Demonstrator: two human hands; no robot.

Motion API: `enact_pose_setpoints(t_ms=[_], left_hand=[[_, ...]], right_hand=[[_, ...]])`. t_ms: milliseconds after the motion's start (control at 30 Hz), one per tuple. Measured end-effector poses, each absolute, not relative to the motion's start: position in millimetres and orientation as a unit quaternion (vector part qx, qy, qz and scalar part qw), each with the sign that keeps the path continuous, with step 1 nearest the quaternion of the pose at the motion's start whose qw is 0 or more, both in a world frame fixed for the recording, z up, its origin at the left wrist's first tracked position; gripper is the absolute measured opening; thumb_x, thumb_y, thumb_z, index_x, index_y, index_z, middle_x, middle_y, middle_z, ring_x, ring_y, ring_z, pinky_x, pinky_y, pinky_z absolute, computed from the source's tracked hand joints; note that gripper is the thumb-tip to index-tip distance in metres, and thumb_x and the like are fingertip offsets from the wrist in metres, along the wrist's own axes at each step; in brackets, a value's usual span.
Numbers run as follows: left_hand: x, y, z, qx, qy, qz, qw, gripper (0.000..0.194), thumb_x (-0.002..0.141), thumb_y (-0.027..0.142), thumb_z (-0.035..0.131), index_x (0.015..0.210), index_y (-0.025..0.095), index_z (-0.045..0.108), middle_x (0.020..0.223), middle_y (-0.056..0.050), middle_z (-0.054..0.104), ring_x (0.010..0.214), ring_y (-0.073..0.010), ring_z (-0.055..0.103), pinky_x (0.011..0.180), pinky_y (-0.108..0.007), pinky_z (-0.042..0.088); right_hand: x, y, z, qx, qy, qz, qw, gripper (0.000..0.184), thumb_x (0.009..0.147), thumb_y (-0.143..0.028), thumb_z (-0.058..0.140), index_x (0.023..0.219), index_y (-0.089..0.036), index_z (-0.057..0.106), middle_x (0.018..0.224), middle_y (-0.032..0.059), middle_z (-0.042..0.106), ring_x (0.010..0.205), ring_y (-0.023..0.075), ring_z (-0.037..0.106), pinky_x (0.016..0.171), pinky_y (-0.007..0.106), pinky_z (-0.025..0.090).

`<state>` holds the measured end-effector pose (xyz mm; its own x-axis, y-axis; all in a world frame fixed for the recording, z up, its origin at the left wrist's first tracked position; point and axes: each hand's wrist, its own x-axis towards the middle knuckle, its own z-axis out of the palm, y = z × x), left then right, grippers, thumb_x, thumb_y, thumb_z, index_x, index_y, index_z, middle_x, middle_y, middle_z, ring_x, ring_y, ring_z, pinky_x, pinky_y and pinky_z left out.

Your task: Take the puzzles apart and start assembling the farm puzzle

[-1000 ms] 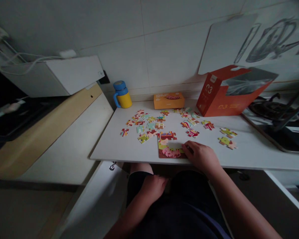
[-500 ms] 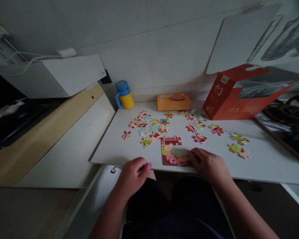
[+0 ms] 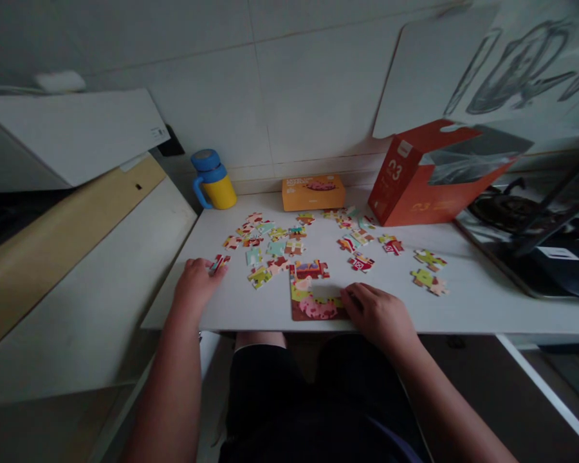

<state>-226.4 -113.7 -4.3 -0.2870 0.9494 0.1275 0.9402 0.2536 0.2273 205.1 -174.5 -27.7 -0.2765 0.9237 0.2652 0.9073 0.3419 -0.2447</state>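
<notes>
At the left of the white table, my left hand (image 3: 199, 280) has its thumb and fingers closed around the edge of a red, white and blue puzzle piece (image 3: 220, 263). My right hand (image 3: 377, 311) rests with curled fingers on the right end of the partly joined puzzle (image 3: 317, 310), near the table's front edge; its fingertips are partly hidden. That puzzle shows a pink spotted shape, with a red piece (image 3: 311, 269) along its upper side. Several loose puzzle pieces (image 3: 276, 248) lie left of and behind it, and others, such as a red barn piece (image 3: 361, 262), lie to the right.
Along the wall stand a blue and yellow mug (image 3: 215, 183), a small orange box (image 3: 313, 193) and a large open red box (image 3: 415, 186). A gas stove (image 3: 506, 212) is at the right. A white box (image 3: 77, 135) sits at the left.
My left hand has moved from the table's front edge left and forward to the puzzle piece and closed on it. My right hand stays at the joined puzzle. The camera view has shifted.
</notes>
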Motion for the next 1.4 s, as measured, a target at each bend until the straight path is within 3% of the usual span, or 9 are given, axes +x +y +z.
enact_pose_setpoints(t_ms=[100,233,367,533,700,900,1100,1233,1400], left_hand=[[-240,-105,-11,0.586,0.792,0.156,0.069,0.055,0.083,0.062,0.067,0.108,0.013,0.069,0.116,-0.019,0.070,0.109,-0.0320,0.067,0.098,-0.040,0.052],[-250,-99,-15,0.559,0.793,0.207,0.123,0.050,0.072,0.058,0.078,0.100,0.018,0.066,0.100,-0.010,0.073,0.087,-0.0259,0.068,0.076,-0.034,0.050],[-242,-104,-15,0.549,0.751,0.332,0.157,0.038,0.076,0.052,0.075,0.093,0.021,0.059,0.080,0.001,0.065,0.071,-0.0172,0.059,0.063,-0.026,0.041],[-202,-110,1,0.528,0.661,0.460,0.270,0.045,0.075,0.052,0.082,0.095,0.021,0.056,0.080,0.001,0.067,0.068,-0.0140,0.059,0.062,-0.024,0.041],[-146,-92,30,0.592,0.563,0.422,0.391,0.045,0.077,0.053,0.082,0.100,0.019,0.063,0.083,-0.002,0.071,0.070,-0.0158,0.063,0.062,-0.026,0.048],[-85,-28,41,0.661,0.457,0.424,0.417,0.037,0.085,0.049,0.078,0.100,0.017,0.067,0.082,-0.004,0.073,0.065,-0.0138,0.065,0.064,-0.028,0.054],[-66,9,14,0.692,0.454,0.432,0.359,0.028,0.089,0.042,0.074,0.101,0.017,0.069,0.088,-0.004,0.075,0.077,-0.0148,0.070,0.073,-0.028,0.056],[-64,2,3,0.703,0.437,0.406,0.388,0.026,0.091,0.042,0.075,0.103,0.019,0.070,0.088,-0.004,0.076,0.076,-0.0153,0.071,0.071,-0.027,0.055],[-56,-8,1,0.720,0.443,0.353,0.400,0.023,0.094,0.041,0.071,0.103,0.020,0.071,0.089,-0.003,0.076,0.077,-0.0162,0.071,0.069,-0.027,0.053]], right_hand=[[205,-175,-26,-0.577,-0.796,0.020,0.182,0.035,0.110,-0.040,0.045,0.093,-0.021,0.069,0.089,0.0071,0.077,0.073,0.0208,0.071,0.064,0.033,0.037],[205,-175,-26,-0.576,-0.795,0.018,0.191,0.035,0.110,-0.041,0.045,0.091,-0.021,0.068,0.086,0.0065,0.076,0.072,0.0201,0.069,0.063,0.033,0.036],[204,-175,-27,-0.578,-0.792,0.029,0.194,0.036,0.110,-0.041,0.045,0.091,-0.022,0.068,0.087,0.0064,0.076,0.072,0.0199,0.069,0.063,0.033,0.036],[208,-167,-16,-0.576,-0.790,0.096,0.187,0.034,0.108,-0.043,0.047,0.095,-0.022,0.071,0.089,0.0064,0.076,0.074,0.0198,0.069,0.065,0.031,0.039],[203,-128,20,-0.520,-0.820,0.145,0.191,0.024,0.103,-0.034,0.055,0.102,-0.021,0.075,0.088,0.0055,0.076,0.073,0.0176,0.066,0.068,0.029,0.041],[172,-35,35,-0.410,-0.876,0.147,0.205,0.015,0.096,-0.027,0.062,0.100,-0.020,0.076,0.089,0.0048,0.074,0.074,0.0156,0.060,0.069,0.027,0.038],[178,9,8,-0.469,-0.765,0.271,0.350,0.043,0.109,-0.048,0.040,0.115,-0.017,0.071,0.094,0.0059,0.075,0.071,0.0147,0.063,0.068,0.026,0.044],[182,3,2,-0.419,-0.761,0.364,0.337,0.047,0.100,-0.059,0.059,0.122,-0.019,0.069,0.101,0.0054,0.078,0.067,0.0133,0.065,0.064,0.026,0.047],[180,1,6,-0.401,-0.771,0.394,0.299,0.036,0.096,-0.054,0.066,0.103,-0.019,0.073,0.079,0.0020,0.074,0.066,0.0139,0.063,0.061,0.025,0.043]])
